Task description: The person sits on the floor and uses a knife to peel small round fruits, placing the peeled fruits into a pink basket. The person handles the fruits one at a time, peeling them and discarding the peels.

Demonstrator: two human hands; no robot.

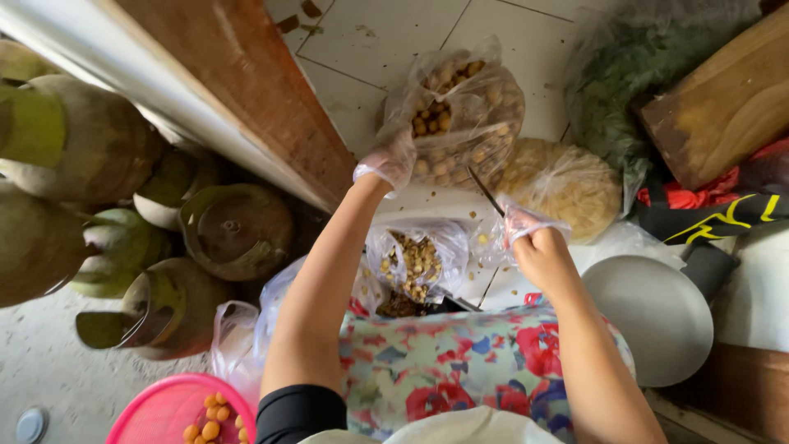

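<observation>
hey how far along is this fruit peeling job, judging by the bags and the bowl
Done: a small bag by the lap holds what look like peelings and seeds, and a pink bowl holds some orange pieces. In hand: the left hand reaches into the big bag of brown fruit, while the right hand holds a knife. Left: that bag looks mostly full.

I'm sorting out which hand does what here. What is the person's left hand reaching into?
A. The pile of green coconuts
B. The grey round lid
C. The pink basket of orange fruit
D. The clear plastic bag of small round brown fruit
D: the gloved left hand is at the mouth of the clear plastic bag of round brown fruit, while the right hand holds a knife.
</observation>
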